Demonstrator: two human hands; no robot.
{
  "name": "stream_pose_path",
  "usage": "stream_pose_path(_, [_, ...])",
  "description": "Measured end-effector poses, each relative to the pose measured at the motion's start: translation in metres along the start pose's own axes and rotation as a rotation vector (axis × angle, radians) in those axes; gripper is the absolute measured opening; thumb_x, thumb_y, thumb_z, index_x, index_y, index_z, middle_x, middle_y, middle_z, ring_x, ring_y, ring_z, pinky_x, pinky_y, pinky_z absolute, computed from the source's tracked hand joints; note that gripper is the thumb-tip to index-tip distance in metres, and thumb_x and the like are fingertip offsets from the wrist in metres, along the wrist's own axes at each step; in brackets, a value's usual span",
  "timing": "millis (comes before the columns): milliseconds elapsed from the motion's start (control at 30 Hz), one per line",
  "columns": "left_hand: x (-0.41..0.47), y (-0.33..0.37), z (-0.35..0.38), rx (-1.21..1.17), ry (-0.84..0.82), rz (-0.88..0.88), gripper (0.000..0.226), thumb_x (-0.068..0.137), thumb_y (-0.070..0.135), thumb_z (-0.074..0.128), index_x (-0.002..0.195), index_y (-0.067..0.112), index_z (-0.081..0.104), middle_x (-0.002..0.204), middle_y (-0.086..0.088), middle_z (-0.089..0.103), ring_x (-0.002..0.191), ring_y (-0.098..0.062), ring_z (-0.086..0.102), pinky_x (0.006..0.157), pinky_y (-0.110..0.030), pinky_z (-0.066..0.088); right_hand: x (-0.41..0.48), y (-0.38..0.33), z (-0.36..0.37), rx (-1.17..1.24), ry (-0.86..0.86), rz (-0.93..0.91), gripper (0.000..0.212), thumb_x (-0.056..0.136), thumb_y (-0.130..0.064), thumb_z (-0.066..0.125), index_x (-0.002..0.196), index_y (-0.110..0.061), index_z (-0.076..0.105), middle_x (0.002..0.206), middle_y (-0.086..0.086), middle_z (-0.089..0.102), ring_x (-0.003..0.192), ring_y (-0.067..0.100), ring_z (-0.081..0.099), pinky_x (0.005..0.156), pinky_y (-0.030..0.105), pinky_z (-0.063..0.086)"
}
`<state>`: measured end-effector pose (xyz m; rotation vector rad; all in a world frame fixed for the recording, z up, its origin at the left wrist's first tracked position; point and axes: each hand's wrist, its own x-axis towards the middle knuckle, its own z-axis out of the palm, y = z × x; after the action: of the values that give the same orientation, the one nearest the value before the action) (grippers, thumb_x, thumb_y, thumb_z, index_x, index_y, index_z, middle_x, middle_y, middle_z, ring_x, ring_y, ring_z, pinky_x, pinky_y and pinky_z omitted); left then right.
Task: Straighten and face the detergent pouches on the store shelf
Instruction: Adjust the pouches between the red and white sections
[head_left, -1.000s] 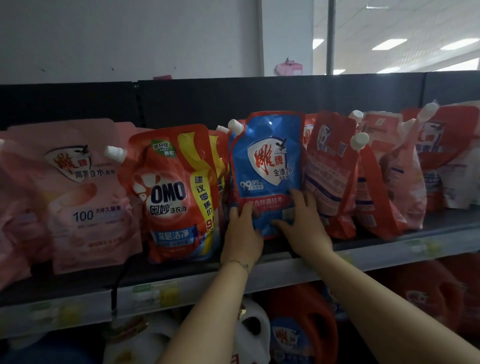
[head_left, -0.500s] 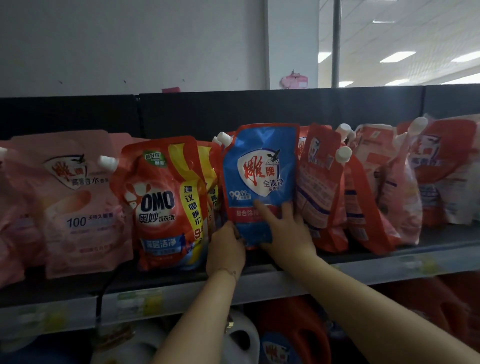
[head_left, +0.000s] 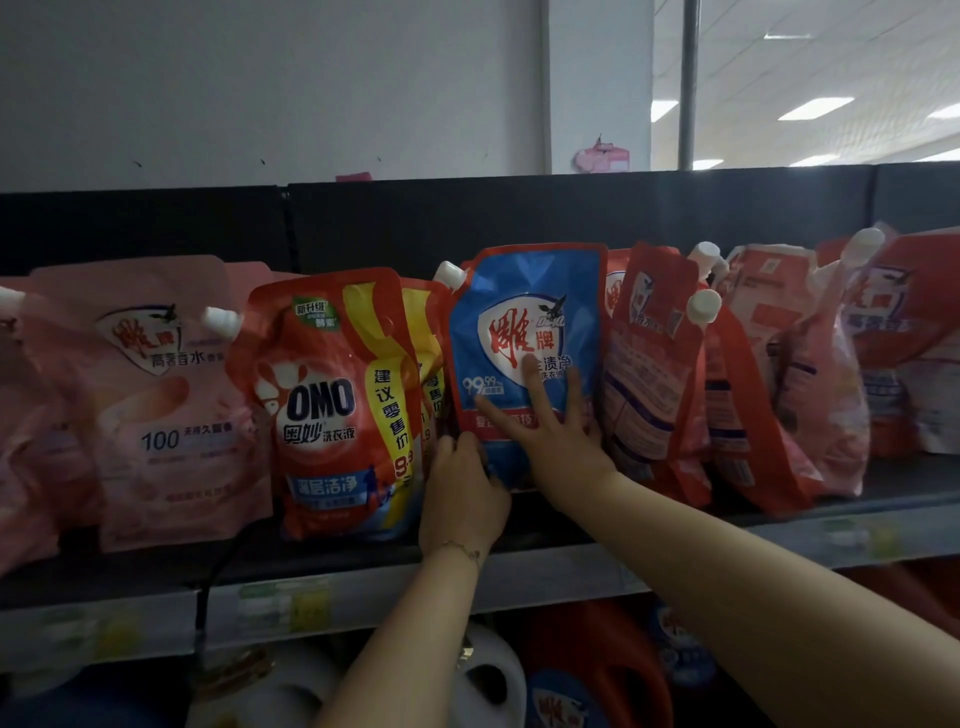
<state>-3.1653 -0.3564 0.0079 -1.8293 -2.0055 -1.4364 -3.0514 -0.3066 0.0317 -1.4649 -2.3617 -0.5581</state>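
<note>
A blue detergent pouch (head_left: 524, 306) with a white spout stands upright in the middle of the shelf (head_left: 363, 587), its front facing me. My right hand (head_left: 550, 431) presses flat on its lower front with straight, spread fingers. My left hand (head_left: 462, 493) grips the pouch's lower left corner, fingers curled round the edge. A red OMO pouch (head_left: 332, 405) stands just left of it, with a second one behind. Red pouches (head_left: 654, 364) to the right lean and are turned sideways.
Pink pouches (head_left: 156, 395) fill the shelf's left end; more red and pink pouches (head_left: 810, 364) slump at the right. A black back panel (head_left: 519, 213) runs behind. Price tags line the shelf's front rail. Jugs (head_left: 488, 680) stand on the shelf below.
The blue pouch has shifted left and stands more upright. My right hand's fingers have slid higher up its front and spread. My left hand stays at the lower left corner.
</note>
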Motion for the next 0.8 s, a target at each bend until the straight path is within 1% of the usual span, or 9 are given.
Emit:
stream_pose_path(133, [-0.001,0.001,-0.001,0.018,-0.002,-0.004,0.018,0.088,0.012,0.059,0.092,0.020,0.043,0.111,-0.002,0.046,0.103,-0.017,0.048,0.083,-0.026,0.040,0.005,-0.004,0.003,0.008,0.005,0.016,0.106,0.094,-0.017,0.057,0.135,-0.054,-0.033,0.142,0.004,-0.051,0.129,0.053,-0.037,0.102,0.068,0.034])
stream_pose_path(233, [0.000,0.000,0.000,0.030,-0.002,-0.007,0.018,0.087,0.013,0.059,0.092,0.020,0.043,0.110,0.000,0.045,0.102,-0.015,0.046,0.081,-0.025,0.037,0.007,-0.002,0.004,0.005,-0.007,0.001,0.108,0.094,-0.021,0.059,0.132,-0.054,-0.036,0.139,0.003,-0.054,0.129,0.053,-0.038,0.101,0.068,0.035])
stream_pose_path(300, [0.001,-0.001,0.001,0.023,-0.019,-0.018,0.021,0.086,0.014,0.060,0.096,0.020,0.044,0.113,-0.001,0.046,0.106,-0.018,0.047,0.085,-0.029,0.042,0.008,0.000,0.002,0.008,-0.053,-0.020,0.109,0.094,-0.024,0.060,0.130,-0.055,-0.038,0.135,0.002,-0.057,0.127,0.053,-0.039,0.102,0.070,0.031])
stream_pose_path(433, [0.003,-0.003,0.003,0.024,-0.066,-0.021,0.026,0.084,0.013,0.062,0.104,0.018,0.046,0.115,-0.002,0.047,0.110,-0.020,0.048,0.092,-0.034,0.046,0.005,0.004,-0.005,-0.047,-0.112,-0.056,0.103,0.095,-0.025,0.057,0.137,-0.051,-0.033,0.141,0.007,-0.053,0.130,0.055,-0.035,0.106,0.073,0.017])
stream_pose_path(500, [0.003,-0.004,0.004,0.030,-0.083,-0.015,0.030,0.083,0.013,0.062,0.110,0.016,0.048,0.115,-0.003,0.049,0.111,-0.021,0.049,0.093,-0.036,0.046,0.001,0.006,-0.013,-0.131,-0.065,-0.109,0.101,0.094,-0.026,0.057,0.141,-0.048,-0.029,0.137,0.007,-0.054,0.133,0.051,-0.034,0.105,0.074,0.010])
stream_pose_path(567, [0.004,-0.005,0.005,0.032,-0.091,-0.010,0.047,0.082,0.012,0.064,0.125,0.013,0.047,0.121,-0.005,0.050,0.118,-0.021,0.048,0.099,-0.036,0.044,-0.002,0.006,-0.017,-0.240,0.011,-0.214,0.096,0.096,-0.026,0.055,0.143,-0.046,-0.027,0.135,0.006,-0.054,0.135,0.047,-0.034,0.104,0.075,0.005])
stream_pose_path(633, [0.004,-0.005,0.004,0.007,-0.090,-0.030,0.058,0.081,0.011,0.066,0.133,0.011,0.042,0.130,-0.006,0.047,0.125,-0.022,0.044,0.105,-0.034,0.040,-0.001,0.004,-0.018,-0.302,0.032,-0.271,0.094,0.097,-0.027,0.053,0.143,-0.046,-0.027,0.137,0.005,-0.052,0.135,0.046,-0.034,0.104,0.075,0.002])
stream_pose_path(733, [0.003,-0.003,0.004,-0.011,-0.072,-0.055,0.058,0.080,0.011,0.068,0.131,0.009,0.041,0.133,-0.007,0.044,0.128,-0.022,0.041,0.105,-0.030,0.036,0.007,0.003,-0.014,-0.316,0.011,-0.297,0.093,0.097,-0.024,0.054,0.144,-0.047,-0.023,0.139,0.004,-0.051,0.134,0.045,-0.036,0.105,0.077,0.003])
stream_pose_path(800, [0.003,-0.002,0.003,-0.024,-0.041,-0.053,0.049,0.078,0.012,0.068,0.121,0.010,0.043,0.127,-0.006,0.045,0.123,-0.022,0.043,0.099,-0.028,0.037,0.013,0.007,-0.014,-0.291,-0.030,-0.328,0.092,0.096,-0.018,0.054,0.146,-0.049,-0.017,0.139,0.001,-0.051,0.130,0.043,-0.042,0.103,0.078,0.003])
